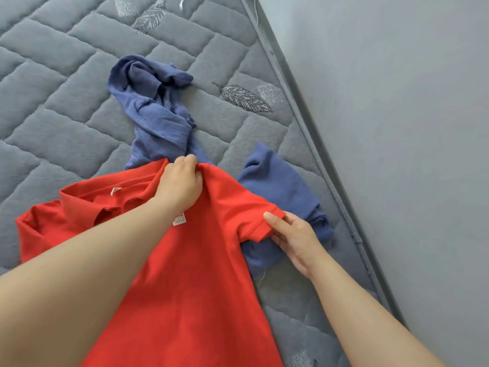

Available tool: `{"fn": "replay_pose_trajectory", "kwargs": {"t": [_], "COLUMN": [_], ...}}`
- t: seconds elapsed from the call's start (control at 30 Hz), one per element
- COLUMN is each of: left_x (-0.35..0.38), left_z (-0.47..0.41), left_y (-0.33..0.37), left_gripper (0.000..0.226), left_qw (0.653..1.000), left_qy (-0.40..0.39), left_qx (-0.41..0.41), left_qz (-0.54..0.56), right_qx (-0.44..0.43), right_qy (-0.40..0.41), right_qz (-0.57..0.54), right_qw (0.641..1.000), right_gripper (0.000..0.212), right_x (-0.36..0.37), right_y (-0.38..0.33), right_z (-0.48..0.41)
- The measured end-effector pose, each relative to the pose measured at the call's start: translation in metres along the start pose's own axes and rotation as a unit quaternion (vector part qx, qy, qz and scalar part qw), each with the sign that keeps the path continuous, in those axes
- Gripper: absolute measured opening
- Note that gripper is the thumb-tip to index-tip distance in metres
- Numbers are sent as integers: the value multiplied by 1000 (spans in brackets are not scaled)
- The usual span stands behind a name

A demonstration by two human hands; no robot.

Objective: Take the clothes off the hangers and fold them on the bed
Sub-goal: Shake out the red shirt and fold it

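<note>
Grey quilted bed (pixel 66 107): serves as folding surface; meets wall (pixel 397 128) at 3 o'clock.

Red polo shirt (pixel 201 274): lies spread from centre to 6 o'clock, collar toward 9 o'clock, no hanger visible; overlaps blue clothing.

Blue clothing (pixel 150 102): lies crumpled from 12 to 3 o'clock, unfolded, likely awaiting its turn.

Left hand (pixel 182 184): grips bunched shoulder fabric with curled fingers, probably to anchor the seam.

Right hand (pixel 291 239): pinches sleeve cuff between thumb and fingers, apparently to draw it flat.

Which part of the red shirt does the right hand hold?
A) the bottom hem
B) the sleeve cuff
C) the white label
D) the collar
B: the right hand pinches the sleeve cuff of the red shirt, thumb on top.
</note>
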State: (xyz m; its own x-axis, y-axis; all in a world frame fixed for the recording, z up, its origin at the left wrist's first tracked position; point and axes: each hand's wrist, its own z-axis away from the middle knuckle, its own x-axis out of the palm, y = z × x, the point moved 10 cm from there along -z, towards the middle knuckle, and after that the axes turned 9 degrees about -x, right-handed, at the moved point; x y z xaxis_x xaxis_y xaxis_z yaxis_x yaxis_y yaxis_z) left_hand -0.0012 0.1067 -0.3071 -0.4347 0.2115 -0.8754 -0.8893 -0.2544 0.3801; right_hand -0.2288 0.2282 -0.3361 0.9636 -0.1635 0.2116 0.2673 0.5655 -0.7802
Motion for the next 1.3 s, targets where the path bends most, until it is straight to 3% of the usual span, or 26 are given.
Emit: {"fn": "replay_pose_trajectory", "kwargs": {"t": [0.1, 0.23, 0.27, 0.37, 0.43, 0.47, 0.5, 0.6, 0.67, 0.73, 0.77, 0.83, 0.9, 1.03, 1.13, 1.2, 1.3], "left_x": [-1, -2, -2, -2, -6, -8, -10, -7, 0, 7, 10, 14, 25, 38, 13, -2, 5], "left_z": [-2, 1, 2, 8, 10, 10, 9, 8, 9, 15, 21, 35, 48, 41, 30, 28, 31], "left_y": [-3, -5, -3, 12, 12, 9, 4, -2, 6, 22, 31, 54, 73, 83, 92, 93, 89], "left_gripper": [12, 13, 13, 14, 14, 13, 12, 8, 6, 16, 32, 62, 69, 44, 27, 22, 19], "left_qw": [1000, 1000, 1000, 998, 998, 998, 998, 999, 999, 994, 990, 976, 958, 935, 962, 975, 980], "left_qy": [12, 10, 8, 16, 36, 46, 52, 31, 1, -27, -43, -65, -94, -112, -46, -3, -17], "left_qx": [-11, -2, 10, 53, 43, 27, 11, -11, 22, 86, 121, 199, 246, 243, 233, 214, 193], "left_qz": [22, 27, 21, 16, 29, 35, 38, 19, -27, -56, -57, -62, -111, -231, -134, -53, -53], "right_qx": [-27, -137, -208, -415, -418, -379, -325, -158, -97, -103, -129, -203, -266, -335, -322, -314, -191], "right_qy": [-36, 123, 157, 188, 201, 199, 179, 71, 4, -42, -49, -8, 64, 134, 170, 171, 139], "right_qz": [36, 119, 164, 358, 454, 497, 519, 416, 352, 402, 446, 491, 474, 504, 542, 545, 600], "right_qw": [998, 976, 951, 815, 761, 755, 770, 893, 931, 909, 884, 847, 837, 785, 757, 758, 764], "right_gripper": [47, 8, 5, 7, 16, 19, 24, 45, 36, 29, 25, 25, 30, 32, 36, 39, 39], "right_x": [15, -7, -10, 10, 18, 17, 14, 3, 5, 8, 10, 8, 3, 1, -1, -6, -23], "right_y": [7, -36, -62, -131, -137, -128, -112, -51, -17, -2, -4, -22, -50, -85, -88, -84, -56], "right_z": [9, 14, 20, 50, 51, 43, 31, 13, 18, 25, 27, 31, 38, 53, 55, 54, 37]}}
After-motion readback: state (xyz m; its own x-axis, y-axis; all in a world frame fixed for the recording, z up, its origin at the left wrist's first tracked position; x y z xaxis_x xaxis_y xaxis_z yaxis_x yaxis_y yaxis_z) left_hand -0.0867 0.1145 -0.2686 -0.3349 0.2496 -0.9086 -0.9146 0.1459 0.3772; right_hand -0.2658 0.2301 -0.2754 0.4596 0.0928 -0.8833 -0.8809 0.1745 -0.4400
